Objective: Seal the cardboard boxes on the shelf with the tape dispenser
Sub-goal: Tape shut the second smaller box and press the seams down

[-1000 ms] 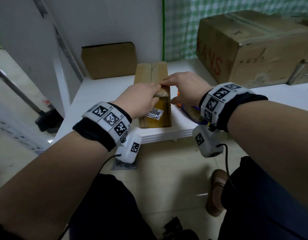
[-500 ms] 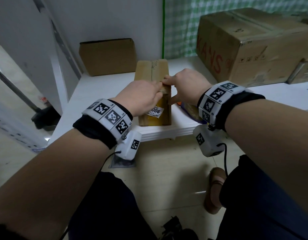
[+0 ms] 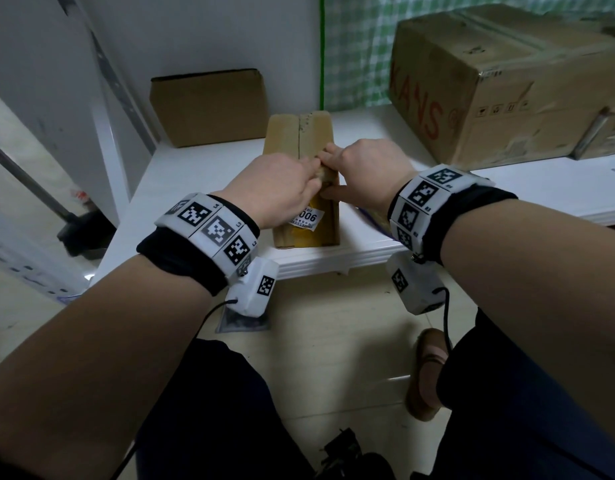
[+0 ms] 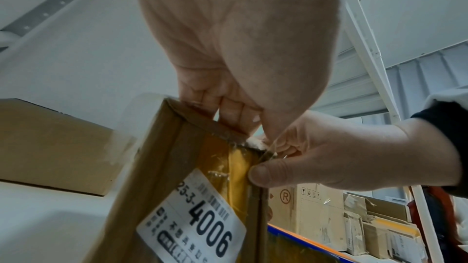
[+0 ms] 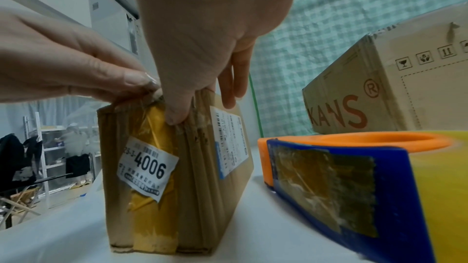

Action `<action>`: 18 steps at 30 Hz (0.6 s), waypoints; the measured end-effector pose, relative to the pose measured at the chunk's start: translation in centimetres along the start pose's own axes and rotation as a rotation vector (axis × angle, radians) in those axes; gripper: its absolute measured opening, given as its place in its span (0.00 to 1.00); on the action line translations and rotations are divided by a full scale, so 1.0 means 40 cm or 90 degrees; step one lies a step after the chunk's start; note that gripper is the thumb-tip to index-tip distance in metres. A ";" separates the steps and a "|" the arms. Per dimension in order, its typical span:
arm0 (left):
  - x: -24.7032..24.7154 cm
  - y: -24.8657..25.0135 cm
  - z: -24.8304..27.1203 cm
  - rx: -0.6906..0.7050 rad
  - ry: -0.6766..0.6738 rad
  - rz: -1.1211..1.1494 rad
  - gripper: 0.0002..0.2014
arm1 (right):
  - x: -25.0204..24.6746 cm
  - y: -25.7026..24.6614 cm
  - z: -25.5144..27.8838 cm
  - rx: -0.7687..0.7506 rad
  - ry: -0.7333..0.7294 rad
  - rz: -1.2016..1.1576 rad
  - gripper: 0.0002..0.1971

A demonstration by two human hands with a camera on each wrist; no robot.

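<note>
Narrow box [image 3: 301, 140] upright at shelf [image 3: 195, 188] front edge. Left hand [image 3: 275, 188] and right hand [image 3: 368, 168] both pinch its top front edge (right thumb on front face). Tape dispenser [image 5: 354, 177] lies just right of it, seen clearly only in right wrist view.

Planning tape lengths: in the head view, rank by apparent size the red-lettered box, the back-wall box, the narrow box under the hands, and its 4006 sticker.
1. Red-lettered box, largest.
2. Back-wall box and narrow box: about alike; the narrow one is nearer and partly covered.
3. 4006 sticker, smallest.
</note>
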State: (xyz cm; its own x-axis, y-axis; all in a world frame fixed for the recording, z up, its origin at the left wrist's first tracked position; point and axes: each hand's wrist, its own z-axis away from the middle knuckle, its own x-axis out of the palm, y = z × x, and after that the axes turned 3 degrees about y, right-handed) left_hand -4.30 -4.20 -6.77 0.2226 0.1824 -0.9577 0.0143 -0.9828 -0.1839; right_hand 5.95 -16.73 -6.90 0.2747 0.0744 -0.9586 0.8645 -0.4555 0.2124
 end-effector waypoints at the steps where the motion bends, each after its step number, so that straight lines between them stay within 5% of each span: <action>1: 0.000 0.000 -0.001 -0.002 -0.001 0.000 0.19 | 0.002 0.000 0.001 -0.001 0.004 -0.002 0.25; 10: -0.016 0.007 -0.007 -0.057 -0.052 0.045 0.14 | 0.008 0.007 0.004 0.001 0.022 -0.022 0.24; 14: -0.044 -0.011 0.008 -0.079 -0.112 0.182 0.20 | 0.015 0.013 -0.001 0.006 0.028 -0.019 0.22; 18: -0.068 -0.057 0.023 -0.161 -0.073 0.340 0.21 | 0.011 0.024 0.001 0.005 0.017 -0.026 0.22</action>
State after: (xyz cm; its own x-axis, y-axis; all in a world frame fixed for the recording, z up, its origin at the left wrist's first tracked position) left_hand -5.82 -2.43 -3.93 0.1568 -0.3498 -0.9236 0.1633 -0.9131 0.3736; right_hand 6.89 -17.15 -7.14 0.2503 0.1167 -0.9611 0.8718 -0.4590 0.1713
